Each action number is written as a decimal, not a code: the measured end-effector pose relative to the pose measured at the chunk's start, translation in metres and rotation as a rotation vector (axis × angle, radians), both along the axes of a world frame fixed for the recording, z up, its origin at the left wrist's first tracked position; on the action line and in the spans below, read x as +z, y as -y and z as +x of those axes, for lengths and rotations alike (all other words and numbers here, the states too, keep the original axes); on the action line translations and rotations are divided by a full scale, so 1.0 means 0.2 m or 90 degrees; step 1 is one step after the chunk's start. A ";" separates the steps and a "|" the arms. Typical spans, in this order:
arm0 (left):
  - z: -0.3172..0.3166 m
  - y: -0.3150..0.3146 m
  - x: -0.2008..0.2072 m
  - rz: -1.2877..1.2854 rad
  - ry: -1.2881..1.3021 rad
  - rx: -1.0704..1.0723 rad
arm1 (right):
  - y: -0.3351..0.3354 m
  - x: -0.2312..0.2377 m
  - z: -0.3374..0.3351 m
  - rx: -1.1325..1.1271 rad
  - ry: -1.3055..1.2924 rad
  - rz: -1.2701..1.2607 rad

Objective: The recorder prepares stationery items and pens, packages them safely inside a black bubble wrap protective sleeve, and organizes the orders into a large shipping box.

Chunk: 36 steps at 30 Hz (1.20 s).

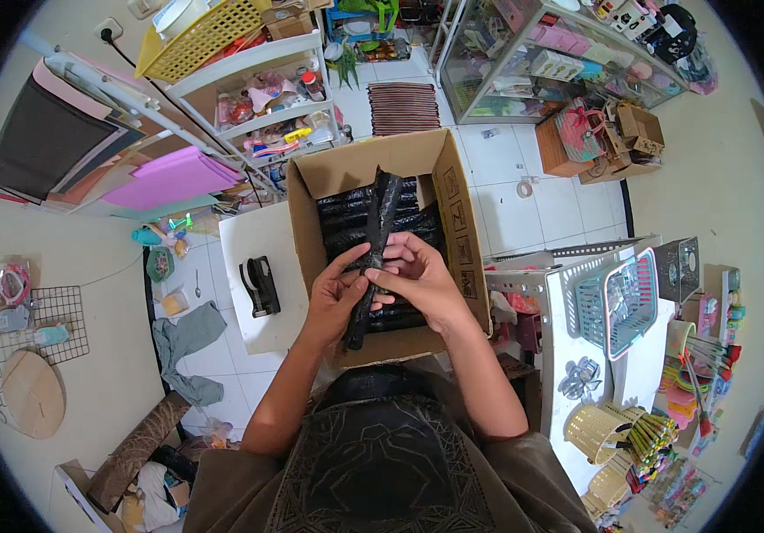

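A long, narrow roll wrapped in shiny black plastic (385, 202) is held slantwise above an open cardboard box (364, 156). My left hand (336, 291) pinches it from the left around its middle. From the other side, my right hand (424, 282) has its thumb and fingers closed on the same roll, close to the left fingertips. Inside the box lie several similar black-wrapped rolls (341, 211) side by side, partly hidden by my hands. What the black plastic covers cannot be seen.
Left of the box, a black tape dispenser (260, 286) stands on a white tabletop (257, 333). To the right, a white table holds a blue plastic basket (617, 302) and cream baskets (597, 433). A glass display case (488, 75) and a striped mat (403, 108) are beyond the box.
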<state>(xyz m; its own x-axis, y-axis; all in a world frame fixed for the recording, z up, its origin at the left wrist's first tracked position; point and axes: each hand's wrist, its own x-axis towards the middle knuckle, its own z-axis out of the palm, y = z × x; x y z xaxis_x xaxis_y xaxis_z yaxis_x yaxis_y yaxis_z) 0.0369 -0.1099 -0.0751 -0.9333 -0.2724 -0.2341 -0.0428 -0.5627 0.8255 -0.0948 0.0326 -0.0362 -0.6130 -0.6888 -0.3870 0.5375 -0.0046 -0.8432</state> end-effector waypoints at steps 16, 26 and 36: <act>-0.07 0.08 -0.11 0.251 0.200 -0.034 | 0.00 -0.29 -0.11 -0.116 0.048 0.025; -0.23 0.07 -0.46 0.253 0.325 0.324 | 0.08 -0.55 -0.23 -0.121 0.183 0.070; -0.46 0.10 -0.80 0.306 0.403 0.544 | 0.26 -0.88 -0.35 -0.209 0.243 0.151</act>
<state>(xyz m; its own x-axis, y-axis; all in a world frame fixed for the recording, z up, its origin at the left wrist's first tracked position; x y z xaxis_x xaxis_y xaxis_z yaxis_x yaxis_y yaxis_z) -0.0555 -0.1299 -0.2350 -0.1685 -0.5127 -0.8419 0.1732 -0.8562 0.4868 -0.1648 -0.0194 -0.2116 -0.5662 -0.3528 -0.7450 0.8078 -0.0575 -0.5867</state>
